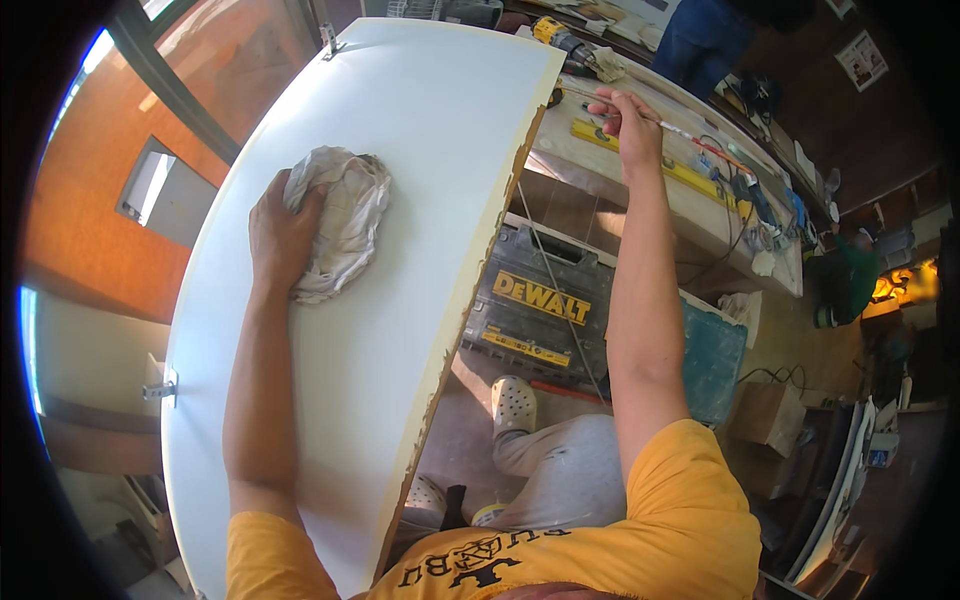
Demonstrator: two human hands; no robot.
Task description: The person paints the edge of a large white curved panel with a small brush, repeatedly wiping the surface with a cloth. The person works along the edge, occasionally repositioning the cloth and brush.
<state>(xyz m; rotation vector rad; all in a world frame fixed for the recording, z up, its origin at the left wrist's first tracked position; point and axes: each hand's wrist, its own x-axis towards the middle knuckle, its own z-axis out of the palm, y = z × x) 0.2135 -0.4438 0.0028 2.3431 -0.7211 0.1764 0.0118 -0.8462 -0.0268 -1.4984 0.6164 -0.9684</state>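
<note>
My left hand (283, 232) is closed on a crumpled, greyish-white cloth (348, 215), pressed against a large white panel (360, 400). Yellowish tape (478, 270) runs along the panel's right edge, where a ragged brown strip shows. Two metal hinges, one at the upper left (329, 40) and one at the lower left (160, 390), are fixed to the panel's outer edge. Raised over the workbench on the right, my right hand (630, 118) has its fingers curled around a thin, rod-like thing. What kind of rod it is I cannot make out.
On the workbench (680, 215) lie a yellow spirit level (685, 178), a yellow-black cordless drill (565, 42) and tangled cords. Below stand a black tool case (545, 310) and a teal case (712, 360). A cardboard box (768, 418) is farther right. Two people are in the background.
</note>
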